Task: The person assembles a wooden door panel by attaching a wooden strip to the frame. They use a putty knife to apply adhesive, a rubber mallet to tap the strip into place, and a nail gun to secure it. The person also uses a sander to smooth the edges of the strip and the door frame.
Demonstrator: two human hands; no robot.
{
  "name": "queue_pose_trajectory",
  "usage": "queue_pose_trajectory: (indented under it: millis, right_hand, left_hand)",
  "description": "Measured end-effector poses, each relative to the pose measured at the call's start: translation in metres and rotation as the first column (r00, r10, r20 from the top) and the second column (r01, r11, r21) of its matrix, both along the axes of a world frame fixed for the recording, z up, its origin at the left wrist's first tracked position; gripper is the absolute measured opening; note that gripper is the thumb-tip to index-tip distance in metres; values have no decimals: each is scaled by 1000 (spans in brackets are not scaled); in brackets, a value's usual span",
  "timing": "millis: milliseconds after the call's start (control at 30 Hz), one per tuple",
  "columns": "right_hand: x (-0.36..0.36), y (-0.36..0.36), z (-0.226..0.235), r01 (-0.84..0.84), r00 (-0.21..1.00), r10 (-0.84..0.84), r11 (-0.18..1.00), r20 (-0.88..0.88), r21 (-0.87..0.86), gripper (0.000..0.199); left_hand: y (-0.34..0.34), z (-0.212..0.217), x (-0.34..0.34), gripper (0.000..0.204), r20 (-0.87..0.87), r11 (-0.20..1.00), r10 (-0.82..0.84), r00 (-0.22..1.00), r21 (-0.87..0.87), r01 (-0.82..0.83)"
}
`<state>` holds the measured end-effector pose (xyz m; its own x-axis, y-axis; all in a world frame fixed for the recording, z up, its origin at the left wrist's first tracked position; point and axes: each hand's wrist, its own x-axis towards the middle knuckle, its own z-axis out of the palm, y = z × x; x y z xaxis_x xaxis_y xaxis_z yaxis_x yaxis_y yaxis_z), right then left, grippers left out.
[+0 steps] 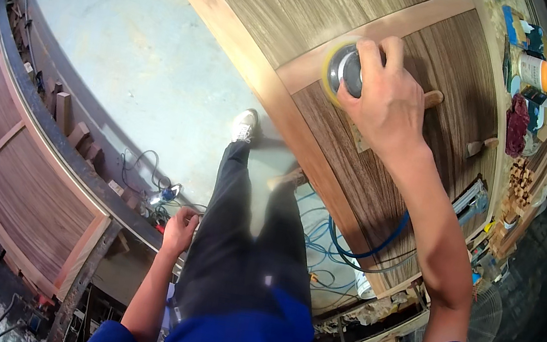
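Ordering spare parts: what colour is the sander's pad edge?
Yellow, on the sander under the right hand; head view.

blue hose, can, second door panel

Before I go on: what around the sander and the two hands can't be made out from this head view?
- Sander: the right hand covers most of its body; its pad face is pressed against the wooden door panel, unseen.
- Left hand: fingers curled at the hip; whether it holds anything is too small to tell.
- Blue hose: its end is hidden behind the right forearm.
- Cans and clutter at the panel's far edge: bent and blurred by the fisheye rim.
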<state>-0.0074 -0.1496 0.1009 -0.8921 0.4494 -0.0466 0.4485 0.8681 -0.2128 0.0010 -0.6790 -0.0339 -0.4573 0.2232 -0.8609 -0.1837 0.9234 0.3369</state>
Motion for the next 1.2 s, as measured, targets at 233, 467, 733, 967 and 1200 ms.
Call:
queue_pose_trajectory:
  millis: [233, 467, 733, 967, 1200]
  right_hand:
    - [-2, -6, -3, -32, 999, 32, 999, -26, 6, 47]
    - [26, 1, 23, 180, 968, -195, 979, -161, -98, 49]
    - [95, -54, 50, 320, 936, -349, 899, -46, -299, 58]
    - [87, -60, 36, 296, 941, -329, 910, -71, -291, 61]
    - [9, -57, 5, 92, 993, -106, 966, -43, -242, 64]
  left_hand:
    - [46, 6, -26, 30, -67, 995, -39, 997, 92, 45]
    - [259, 42, -66, 50, -209, 809, 376, 903, 548, -210]
    - [366, 41, -71, 95, -135, 684, 581, 803, 616, -391]
    - [373, 42, -71, 79, -224, 727, 596, 772, 559, -399]
    - [289, 23, -76, 60, 275, 528, 535, 799, 629, -570]
